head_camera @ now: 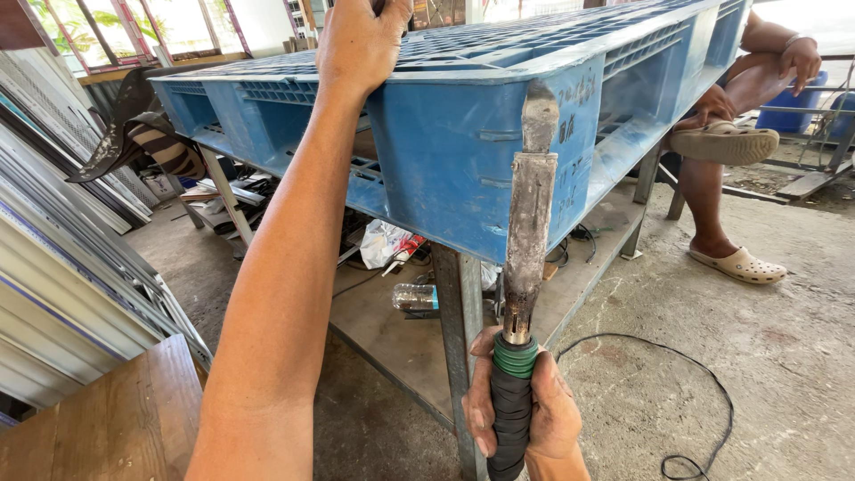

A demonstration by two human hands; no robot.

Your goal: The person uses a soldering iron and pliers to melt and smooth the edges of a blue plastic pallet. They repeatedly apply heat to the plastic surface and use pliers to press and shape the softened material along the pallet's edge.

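Right hand [525, 414] is clamped around the black-taped handle of a worn metal chisel-like tool [527, 240], green tape band at the top of the grip. Tool stands nearly upright, its flat rusty blade tip up against the near corner of the blue plastic pallet [463, 142], roughly touching the corner face; exact contact hard to tell. Left hand [361, 40] is well apart from the right, arm stretched up, palm pressed flat on the pallet's top edge, fingers curled over the grid surface, holding nothing loose.

Pallet lies flat on a metal-framed counter [459, 303], steel leg just behind the tool. Lower shelf of the counter carries clutter: a clear plastic bottle [415, 297], a white plastic bag [385, 242], cables. A black cable [704, 392] loops over the concrete floor [766, 338] on the right.

Another person sits at the far right of the pallet, one leg crossed, beige clog sandals [741, 264] on both feet, hand resting on the raised foot. Left side: stacked corrugated metal sheets [62, 258], a wooden board [116, 419] near the bottom corner, a striped cloth [156, 147] hanging by the pallet's far end. Windows behind.
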